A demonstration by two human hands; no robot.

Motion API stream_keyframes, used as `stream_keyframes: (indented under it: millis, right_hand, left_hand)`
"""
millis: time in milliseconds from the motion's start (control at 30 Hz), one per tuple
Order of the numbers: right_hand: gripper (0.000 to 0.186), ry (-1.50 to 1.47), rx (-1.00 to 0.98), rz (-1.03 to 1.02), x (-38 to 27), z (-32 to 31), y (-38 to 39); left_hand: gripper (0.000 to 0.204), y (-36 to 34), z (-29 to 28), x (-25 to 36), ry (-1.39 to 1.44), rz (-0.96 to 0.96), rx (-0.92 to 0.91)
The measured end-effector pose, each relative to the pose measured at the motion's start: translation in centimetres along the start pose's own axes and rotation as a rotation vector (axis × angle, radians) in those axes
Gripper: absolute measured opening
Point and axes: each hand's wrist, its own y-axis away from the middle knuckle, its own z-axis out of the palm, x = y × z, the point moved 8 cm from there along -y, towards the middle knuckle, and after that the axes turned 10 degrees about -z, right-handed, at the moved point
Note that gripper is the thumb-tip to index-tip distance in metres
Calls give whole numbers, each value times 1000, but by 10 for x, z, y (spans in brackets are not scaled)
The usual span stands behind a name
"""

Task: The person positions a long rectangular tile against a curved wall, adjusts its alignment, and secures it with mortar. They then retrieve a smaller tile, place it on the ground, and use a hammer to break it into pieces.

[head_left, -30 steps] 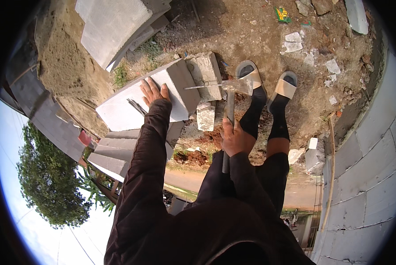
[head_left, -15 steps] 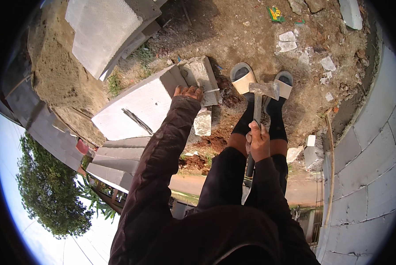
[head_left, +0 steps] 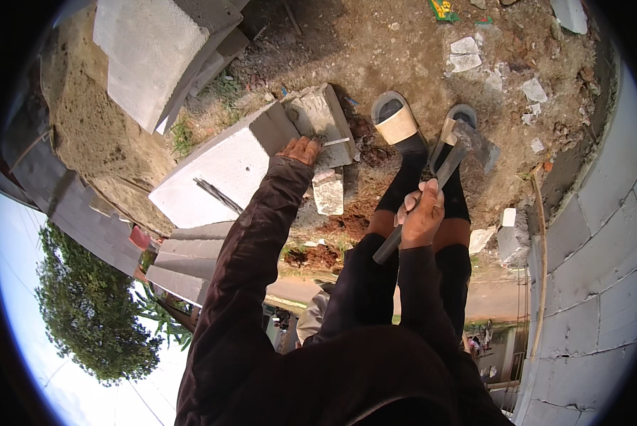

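Note:
My right hand [head_left: 422, 215] grips a hammer [head_left: 449, 169] by its handle. The hammer's head, blurred by motion, is over my right sandal, and the handle's end slants down toward my left thigh. My left hand [head_left: 301, 151] is closed at the corner of a white block [head_left: 222, 160]. From its fingertips a thin, pale, nail-like rod [head_left: 337, 141] sticks out to the right, across a rough grey concrete block [head_left: 322, 117]. The fingers hide the rod's other end. A small broken chunk [head_left: 328, 192] lies just below that block.
Some thin dark rods [head_left: 218, 194] lie on the white block. Big pale blocks [head_left: 164, 53] stand at the upper left, beside a sand heap [head_left: 73, 106]. White fragments [head_left: 465, 54] are scattered on the dirt, and a block wall [head_left: 581, 284] runs along the right.
The hammer has swung to the right and tilted, its head moving from between my feet to over my right sandal. My left hand stays at the block's corner.

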Motion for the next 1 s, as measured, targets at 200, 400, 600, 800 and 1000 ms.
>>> stream_keyframes:
  millis: [200, 400, 600, 800, 1000]
  right_hand:
    - [37, 1330, 133, 256, 6, 20, 23]
    - [35, 1242, 332, 74, -6, 52, -5]
    - [32, 711, 289, 36, -14, 18, -4]
    - [32, 1280, -3, 237, 31, -13, 11]
    - [29, 692, 107, 86, -20, -2, -4]
  left_hand:
    - [27, 4, 12, -9, 52, -4, -19]
    - [29, -1, 2, -4, 10, 27, 169]
    - [27, -3, 17, -10, 58, -24, 95]
    - [29, 2, 2, -14, -32, 24, 240]
    - [44, 34, -54, -18, 20, -148, 397]
